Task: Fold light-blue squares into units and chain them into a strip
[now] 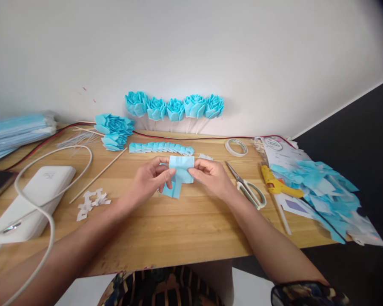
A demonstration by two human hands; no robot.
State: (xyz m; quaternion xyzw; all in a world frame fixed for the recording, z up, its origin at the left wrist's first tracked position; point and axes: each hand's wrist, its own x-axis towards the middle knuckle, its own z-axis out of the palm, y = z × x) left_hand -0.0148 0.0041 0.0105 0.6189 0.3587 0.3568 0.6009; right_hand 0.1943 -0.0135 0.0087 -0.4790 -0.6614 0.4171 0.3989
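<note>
Both hands pinch a light blue piece of folded fabric [182, 163] above the middle of the wooden table. My left hand [155, 174] grips its left edge between thumb and fingers. On the right edge, my right hand [210, 174] holds it the same way. A second light blue piece [172, 190] hangs or lies below, partly behind the left fingers; I cannot tell whether it is joined to the first. Just beyond the hands lies a row of folded light blue petals [161, 147]. Scissors [247, 187] with pale handles rest beside my right hand.
Blue fabric flowers [175, 109] on sticks lean against the wall; more flowers [113, 127] lie left. Right are a tape roll [236, 148], a yellow glue gun [276, 182] and blue scraps [325, 191]. Left are a thin stick [97, 176], paper bits [91, 203] and a corded white power bank [47, 187].
</note>
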